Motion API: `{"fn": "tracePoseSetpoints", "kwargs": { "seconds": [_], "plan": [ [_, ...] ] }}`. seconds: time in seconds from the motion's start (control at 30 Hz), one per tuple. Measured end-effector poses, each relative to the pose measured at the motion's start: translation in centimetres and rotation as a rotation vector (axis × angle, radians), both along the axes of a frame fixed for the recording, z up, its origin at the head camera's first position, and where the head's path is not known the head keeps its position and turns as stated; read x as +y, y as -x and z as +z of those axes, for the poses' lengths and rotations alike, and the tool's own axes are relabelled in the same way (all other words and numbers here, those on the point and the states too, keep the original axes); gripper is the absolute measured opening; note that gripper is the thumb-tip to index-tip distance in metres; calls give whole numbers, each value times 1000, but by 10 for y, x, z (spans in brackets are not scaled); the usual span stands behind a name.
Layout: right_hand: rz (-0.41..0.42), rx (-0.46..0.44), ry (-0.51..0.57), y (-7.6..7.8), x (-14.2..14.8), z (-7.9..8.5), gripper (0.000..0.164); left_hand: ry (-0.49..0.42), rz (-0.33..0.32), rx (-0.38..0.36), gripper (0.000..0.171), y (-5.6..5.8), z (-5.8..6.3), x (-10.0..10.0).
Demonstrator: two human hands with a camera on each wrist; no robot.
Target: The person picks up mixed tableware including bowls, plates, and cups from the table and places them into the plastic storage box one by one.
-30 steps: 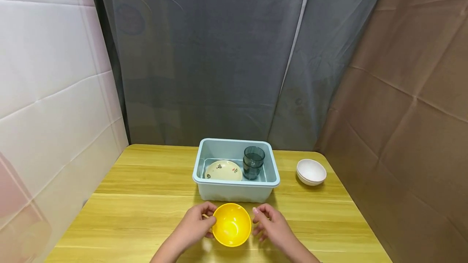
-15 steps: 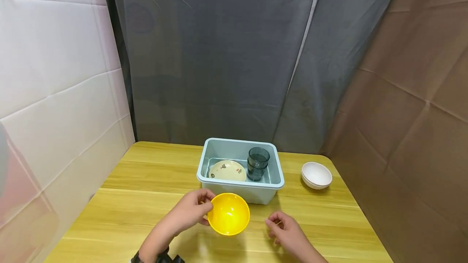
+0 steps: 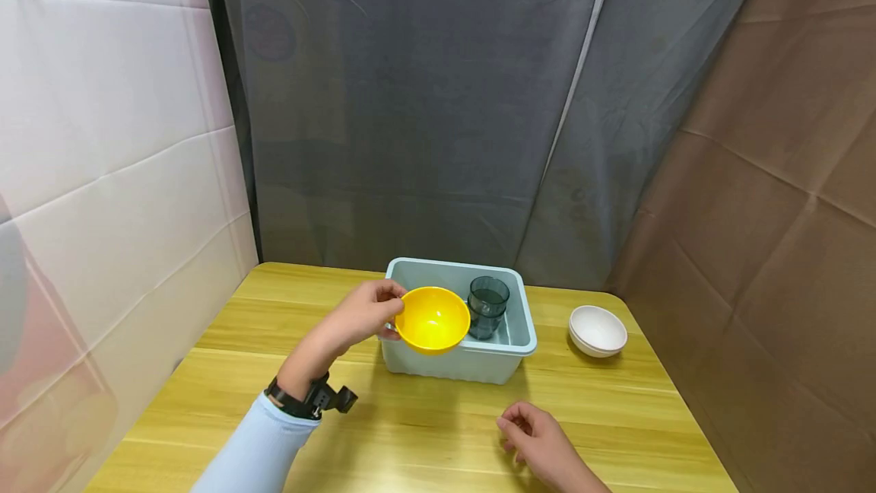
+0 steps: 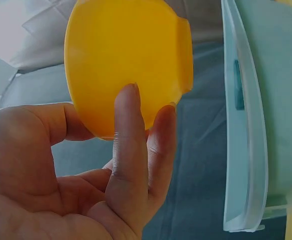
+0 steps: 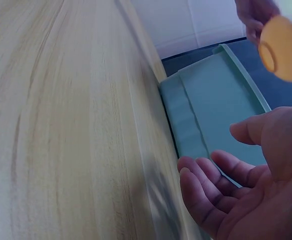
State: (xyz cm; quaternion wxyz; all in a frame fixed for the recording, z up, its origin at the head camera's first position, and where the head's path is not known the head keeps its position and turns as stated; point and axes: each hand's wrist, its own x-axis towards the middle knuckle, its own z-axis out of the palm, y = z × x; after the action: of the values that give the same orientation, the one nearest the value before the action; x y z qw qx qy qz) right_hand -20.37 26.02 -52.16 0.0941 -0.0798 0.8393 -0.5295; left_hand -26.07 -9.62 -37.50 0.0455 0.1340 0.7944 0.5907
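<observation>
My left hand [image 3: 366, 314] pinches the side of a yellow bowl [image 3: 433, 320], thumb at the rim and fingers on its outer wall. In the head view the bowl overlaps the near left part of a light blue plastic bin [image 3: 452, 364]; the right wrist view shows it raised above the bin's rim. Two stacked dark tinted cups [image 3: 487, 306] stand inside the bin on the right, while the bowl hides the bin's left part. My right hand [image 3: 544, 443] is low over the table in front of the bin, fingers loosely bent and holding nothing.
Stacked white bowls [image 3: 598, 331] sit on the wooden table [image 3: 287, 310] to the right of the bin. A grey curtain [image 3: 411, 97] hangs behind the table, with a white cloth [image 3: 116, 112] at left and a brown one [image 3: 773, 211] at right.
My left hand has lifted the yellow bowl from in front of the bin, forward over its near edge, covering the patterned plate inside. My right hand has drawn back from the bowl, rightward.
</observation>
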Motion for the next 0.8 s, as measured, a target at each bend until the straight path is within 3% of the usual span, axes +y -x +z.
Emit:
{"fn": "tracePoseSetpoints", "kwargs": {
  "seconds": [0.2, 0.47, 0.6, 0.8],
  "plan": [
    [8, 3, 11, -1, 2, -1, 22, 77, 40, -28, 26, 39, 4, 7],
    [34, -18, -10, -2, 7, 1, 24, 272, 58, -45, 25, 91, 3, 11],
    [46, -26, -9, -2, 10, 1, 25, 340, 33, -50, 26, 106, 7, 10],
    [46, -21, -5, -3, 12, 0, 24, 369, -21, -65, 31, 116, 16, 14]
  ]
}}
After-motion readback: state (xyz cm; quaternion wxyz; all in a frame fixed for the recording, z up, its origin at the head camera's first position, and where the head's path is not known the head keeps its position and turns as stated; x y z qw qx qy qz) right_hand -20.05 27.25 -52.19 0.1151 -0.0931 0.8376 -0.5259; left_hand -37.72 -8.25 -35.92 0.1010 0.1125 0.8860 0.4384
